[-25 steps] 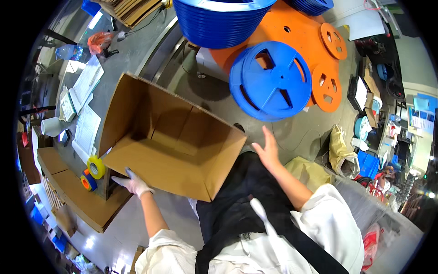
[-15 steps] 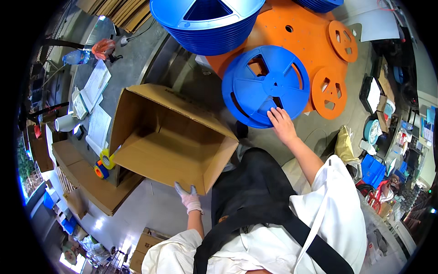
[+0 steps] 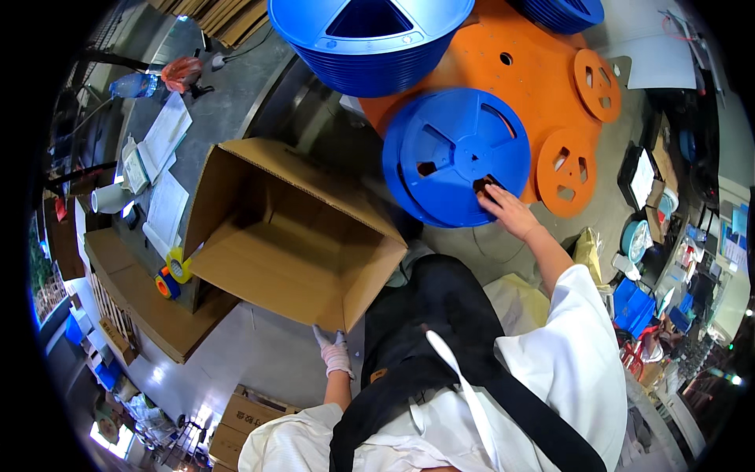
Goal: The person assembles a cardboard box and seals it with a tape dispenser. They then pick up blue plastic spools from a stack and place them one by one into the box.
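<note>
My bare right hand point(image 3: 513, 214) rests on the lower right part of a round blue plastic reel flange point(image 3: 460, 153), its fingers stretched out with the tips at a cutout. Beneath that flange, the edge of at least one more blue disc shows at the lower left. My left hand point(image 3: 336, 355), in a thin white glove, touches the lower edge of a brown cardboard box point(image 3: 271, 259) with fingers apart. The box is tilted, its opening facing me, and nothing shows inside. Orange flanges with cutouts point(image 3: 567, 173) form part of the orange stand under the blue discs.
A tall stack of blue reel flanges point(image 3: 370, 67) stands at the top, another stack point(image 3: 562, 12) farther right. On the left, a grey table point(image 3: 224, 102) bears papers point(image 3: 165, 130) and a bottle point(image 3: 132, 85). Tape rolls point(image 3: 178, 266) sit beside the box, above a cardboard piece point(image 3: 157, 311).
The upper blue flange has turned, so its cutouts sit at different places. My right hand has shifted slightly right and down along it. My left hand stays at the box edge.
</note>
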